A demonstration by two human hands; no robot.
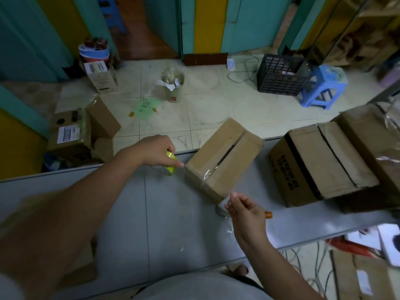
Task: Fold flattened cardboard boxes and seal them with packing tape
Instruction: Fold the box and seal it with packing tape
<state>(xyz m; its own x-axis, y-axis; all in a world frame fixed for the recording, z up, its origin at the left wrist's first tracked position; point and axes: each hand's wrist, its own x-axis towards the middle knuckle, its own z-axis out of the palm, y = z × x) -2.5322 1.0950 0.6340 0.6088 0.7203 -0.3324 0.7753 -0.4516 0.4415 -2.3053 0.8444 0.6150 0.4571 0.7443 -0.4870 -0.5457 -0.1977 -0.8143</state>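
The left hand (154, 151) holds a tape roll (171, 163) in closed fingers beside the cardboard box (224, 158) on the surface (129, 213). The right hand (246, 210) pinches clear tape between narrow fingers.

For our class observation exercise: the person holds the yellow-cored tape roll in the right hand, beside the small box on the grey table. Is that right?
Not quite. The head view shows the tape roll in the left hand, not the right. The right hand is nearer the person, by the small box's near corner. The rest holds: box on the grey table.

Both forearms bare, no sleeves visible; light grey top (194, 286) at bottom edge.
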